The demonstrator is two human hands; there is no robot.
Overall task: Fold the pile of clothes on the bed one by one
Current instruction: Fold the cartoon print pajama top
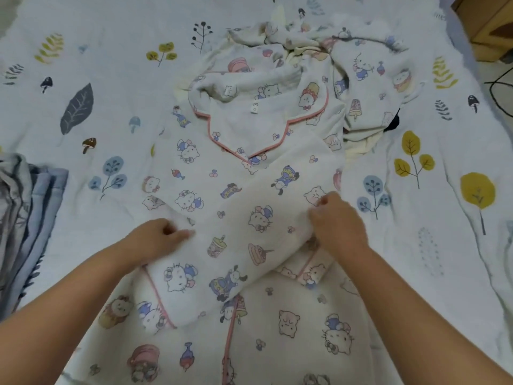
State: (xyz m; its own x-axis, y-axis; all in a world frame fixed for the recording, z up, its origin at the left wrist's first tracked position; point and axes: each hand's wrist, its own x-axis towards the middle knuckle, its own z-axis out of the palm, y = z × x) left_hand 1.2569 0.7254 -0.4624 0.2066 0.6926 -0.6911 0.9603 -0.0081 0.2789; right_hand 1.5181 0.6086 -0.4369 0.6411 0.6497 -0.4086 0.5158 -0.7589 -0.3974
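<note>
Open sheet [116, 45] lies far left and along the right side. The pyjama top [222, 190] fills the middle from near to far. A crumpled pile [361, 65] blocks far right of centre. Folded blue cloth [30, 207] takes the left edge.

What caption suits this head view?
Both hands, left hand and right hand, grip a white cartoon-print pyjama top on a leaf-patterned bedsheet.

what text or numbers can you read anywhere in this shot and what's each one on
No text reads clearly.
Small white neck tag inside the collar of the pajama top: a dark mark, too small and blurred to read.
Cartoon prints on the pajama top and on the crumpled clothes pile: pictures only, no legible words.
Bedsheet: leaf and mushroom pictures, no writing.
</note>
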